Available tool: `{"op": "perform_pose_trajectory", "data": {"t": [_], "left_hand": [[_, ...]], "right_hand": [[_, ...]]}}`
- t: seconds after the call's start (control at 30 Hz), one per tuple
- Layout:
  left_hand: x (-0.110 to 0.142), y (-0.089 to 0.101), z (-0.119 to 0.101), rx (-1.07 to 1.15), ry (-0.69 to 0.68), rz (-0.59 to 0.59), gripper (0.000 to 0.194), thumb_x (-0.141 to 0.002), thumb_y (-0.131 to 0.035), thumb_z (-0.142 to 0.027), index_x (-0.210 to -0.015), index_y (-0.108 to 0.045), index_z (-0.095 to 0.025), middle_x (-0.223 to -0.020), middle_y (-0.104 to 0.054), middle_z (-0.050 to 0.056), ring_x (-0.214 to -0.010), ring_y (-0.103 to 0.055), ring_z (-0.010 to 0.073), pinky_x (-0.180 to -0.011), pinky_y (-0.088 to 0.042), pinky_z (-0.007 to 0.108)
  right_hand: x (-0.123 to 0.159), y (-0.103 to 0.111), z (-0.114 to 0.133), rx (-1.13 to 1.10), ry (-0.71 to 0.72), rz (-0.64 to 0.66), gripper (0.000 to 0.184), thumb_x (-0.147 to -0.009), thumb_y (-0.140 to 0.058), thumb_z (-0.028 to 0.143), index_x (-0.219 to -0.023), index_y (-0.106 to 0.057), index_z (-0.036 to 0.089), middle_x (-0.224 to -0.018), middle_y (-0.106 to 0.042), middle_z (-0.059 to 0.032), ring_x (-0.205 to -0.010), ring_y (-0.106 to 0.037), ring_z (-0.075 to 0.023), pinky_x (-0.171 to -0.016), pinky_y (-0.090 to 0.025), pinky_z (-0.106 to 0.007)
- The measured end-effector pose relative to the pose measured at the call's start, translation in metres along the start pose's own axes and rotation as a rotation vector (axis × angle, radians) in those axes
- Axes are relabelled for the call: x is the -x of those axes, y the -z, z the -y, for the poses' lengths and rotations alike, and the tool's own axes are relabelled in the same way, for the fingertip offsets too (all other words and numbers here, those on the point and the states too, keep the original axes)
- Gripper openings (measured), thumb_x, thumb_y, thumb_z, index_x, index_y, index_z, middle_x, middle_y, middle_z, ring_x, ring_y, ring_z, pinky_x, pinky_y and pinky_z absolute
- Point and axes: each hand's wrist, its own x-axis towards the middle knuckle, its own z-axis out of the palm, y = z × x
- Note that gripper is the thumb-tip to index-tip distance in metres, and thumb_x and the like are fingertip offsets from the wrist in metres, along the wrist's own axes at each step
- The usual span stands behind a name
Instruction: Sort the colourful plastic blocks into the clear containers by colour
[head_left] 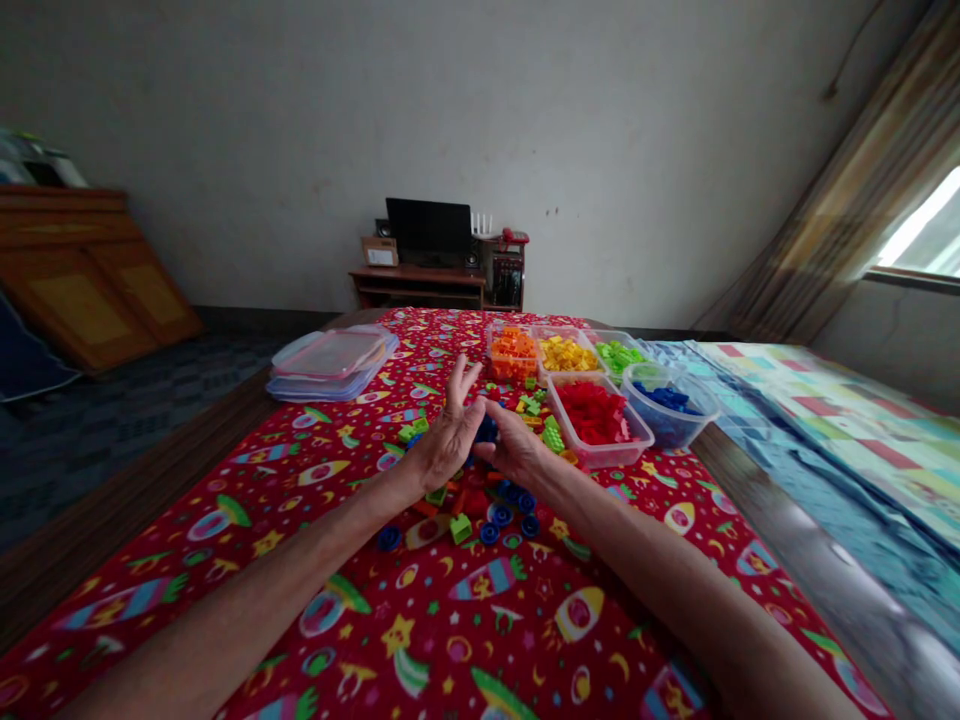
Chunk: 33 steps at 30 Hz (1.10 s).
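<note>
My left hand (448, 432) is over the pile of loose toy bricks, its fingers stretched out and spread, some pointing up. My right hand (517, 446) reaches in from the other side, its fingers extended towards the left and apart from its thumb. The fingertips of both hands meet or nearly meet. Dark blue pieces (486, 432) show in the gap between the hands; I cannot tell whether they are touched. Nearer to me on the red patterned cloth (450, 640) lie round blue pieces (502, 515), a green brick (460, 528) and several orange ones.
Beyond my right hand stand open tubs of red bricks (596, 412), blue bricks (667, 398), orange bricks (514, 345), yellow bricks (566, 353) and green bricks (619, 356). Stacked plastic lids (334, 362) lie at the far left. A bed (817, 440) adjoins the right side.
</note>
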Motion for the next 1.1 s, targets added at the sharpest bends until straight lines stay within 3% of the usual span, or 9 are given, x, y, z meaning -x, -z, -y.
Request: {"op": "perform_pose_trajectory", "data": {"t": [0.13,0.23,0.33,0.43,0.57,0.77,0.87,1.0,1.1], "left_hand": [[-0.01,0.018,0.009,-0.038,-0.006,-0.108,0.059,-0.096,-0.027,-0.05,-0.147,-0.011,-0.025,-0.154,-0.025,0.016,-0.14,-0.028,0.0294,-0.11,-0.029,0.055],[-0.017,0.033,0.026,-0.16,0.007,-0.14,0.055,-0.095,-0.028,-0.048,-0.142,-0.026,-0.018,-0.147,-0.035,0.017,-0.135,-0.037,0.0286,-0.112,-0.029,0.053],[-0.02,0.042,0.041,-0.302,0.018,-0.088,0.048,-0.093,-0.031,-0.043,-0.13,-0.042,-0.014,-0.137,-0.047,0.018,-0.131,-0.042,0.0273,-0.11,-0.033,0.049],[-0.017,0.042,0.053,-0.419,0.015,-0.017,0.042,-0.09,-0.034,-0.038,-0.12,-0.052,-0.014,-0.13,-0.051,0.016,-0.129,-0.043,0.0259,-0.11,-0.034,0.047],[-0.012,0.04,0.067,-0.501,0.034,0.085,0.04,-0.088,-0.035,-0.036,-0.116,-0.055,-0.014,-0.127,-0.053,0.015,-0.127,-0.045,0.0266,-0.109,-0.034,0.049],[-0.01,0.033,0.052,-0.544,-0.02,0.188,0.041,-0.092,-0.036,-0.04,-0.119,-0.056,-0.016,-0.137,-0.048,0.014,-0.132,-0.041,0.027,-0.11,-0.034,0.047],[0.002,0.01,0.017,-0.524,-0.215,0.339,0.04,-0.094,-0.04,-0.04,-0.126,-0.053,-0.02,-0.143,-0.044,0.012,-0.135,-0.036,0.0256,-0.112,-0.031,0.047],[0.032,-0.027,-0.03,-0.51,-0.498,0.702,0.039,-0.092,-0.049,-0.043,-0.129,-0.052,-0.03,-0.144,-0.046,0.004,-0.139,-0.03,0.0267,-0.116,-0.02,0.052],[0.044,-0.04,-0.039,-0.542,-0.57,0.748,0.04,-0.093,-0.048,-0.044,-0.129,-0.051,-0.029,-0.14,-0.051,0.003,-0.14,-0.03,0.0265,-0.117,-0.014,0.051]], "right_hand": [[0.01,0.008,0.054,0.227,0.233,-0.042,0.03,-0.068,-0.071,0.039,-0.071,-0.052,0.016,-0.06,-0.052,0.0042,-0.048,-0.046,-0.0035,-0.035,-0.028,-0.011],[0.026,0.037,0.113,0.691,0.438,-0.122,0.029,-0.069,-0.069,0.042,-0.072,-0.057,0.015,-0.056,-0.051,0.0046,-0.047,-0.044,-0.0041,-0.039,-0.032,-0.013],[0.044,0.085,0.16,1.138,0.571,-0.506,0.03,-0.07,-0.065,0.042,-0.082,-0.065,0.014,-0.056,-0.055,0.0024,-0.047,-0.048,-0.0079,-0.045,-0.04,-0.02],[0.055,0.133,0.184,1.449,0.542,-0.827,0.03,-0.071,-0.061,0.039,-0.082,-0.067,0.012,-0.055,-0.06,-0.0024,-0.049,-0.054,-0.0135,-0.051,-0.043,-0.026],[0.056,0.161,0.186,1.651,0.422,-0.844,0.03,-0.071,-0.059,0.037,-0.086,-0.071,0.014,-0.061,-0.065,-0.0058,-0.059,-0.061,-0.0187,-0.06,-0.046,-0.031],[0.053,0.126,0.181,1.594,0.773,-0.858,0.033,-0.078,-0.05,0.034,-0.09,-0.073,0.013,-0.077,-0.071,-0.0106,-0.073,-0.066,-0.0214,-0.07,-0.046,-0.032],[0.056,0.101,0.175,1.577,0.805,-0.744,0.031,-0.08,-0.049,0.032,-0.085,-0.073,0.012,-0.071,-0.071,-0.0091,-0.067,-0.066,-0.0186,-0.068,-0.045,-0.03],[0.059,0.074,0.161,1.573,0.818,-0.558,0.031,-0.083,-0.047,0.029,-0.079,-0.072,0.011,-0.069,-0.07,-0.0074,-0.064,-0.064,-0.0141,-0.066,-0.043,-0.025],[0.058,0.061,0.151,1.6,0.814,-0.438,0.03,-0.084,-0.046,0.027,-0.079,-0.072,0.012,-0.07,-0.071,-0.0065,-0.063,-0.063,-0.0127,-0.065,-0.042,-0.024]]}}
